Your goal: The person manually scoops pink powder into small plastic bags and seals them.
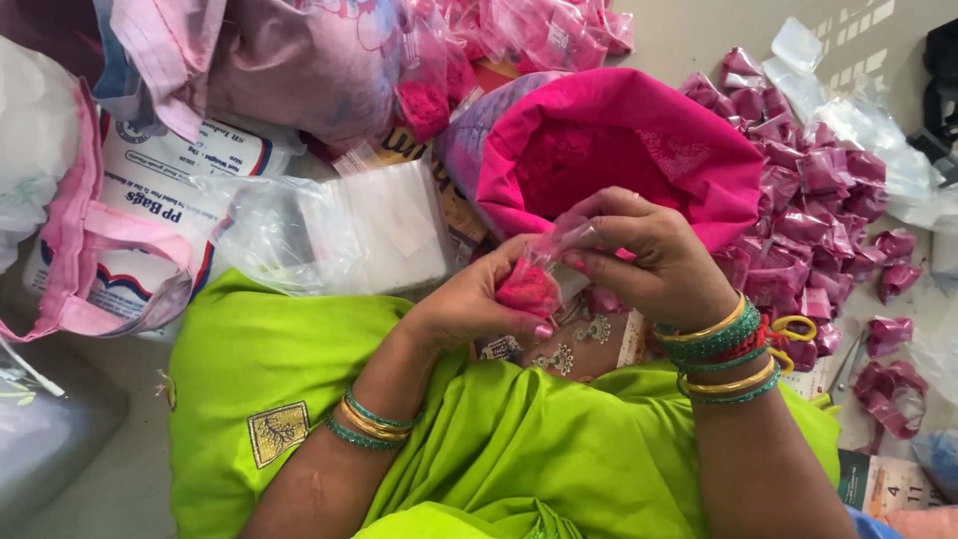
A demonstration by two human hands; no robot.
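Note:
My left hand (469,304) cups a small clear pouch (531,282) filled with pink powder from below. My right hand (654,255) pinches the pouch's top edge, fingers closed on the plastic. Both hands meet just in front of a large open sack of pink powder (609,150), lined in pink. Green and gold bangles ring both wrists. A bright green garment (299,359) covers my lap beneath the hands.
A heap of filled pink pouches (808,220) lies to the right of the sack. A stack of empty clear pouches in a plastic bag (369,230) sits to the left. More pink packets (539,30) are piled at the top. Printed white and pink bags (130,220) lie at far left.

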